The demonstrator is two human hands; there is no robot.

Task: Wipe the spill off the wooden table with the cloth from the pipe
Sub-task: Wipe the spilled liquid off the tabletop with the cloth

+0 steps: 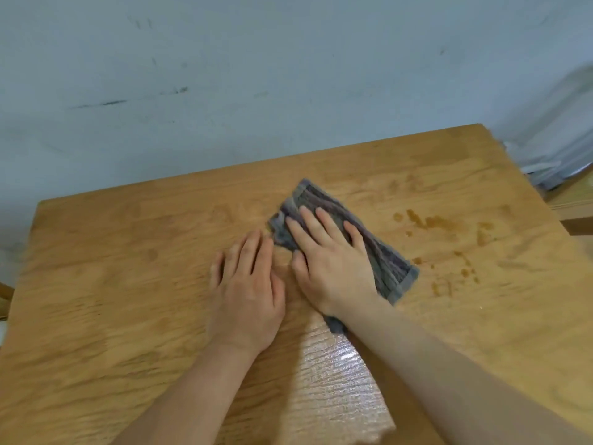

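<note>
Right hand (333, 261) flat on cloth (390, 268), left hand (247, 290) flat on table (128, 268), spill (442, 223) beside cloth

No writing, label, brand, number or sign can be read anywhere: the cloth (386, 255) bears only woven stripes, the wooden table (96, 284) only grain, with the spill (439, 222) toward 3 o'clock, and the wall (256, 75) at 12 o'clock only dark scuffs

Right of the cloth (388, 264), only the flat spill (439, 223) marks the table (128, 252); the left hand (247, 284) blocks the cloth's left side.
</note>
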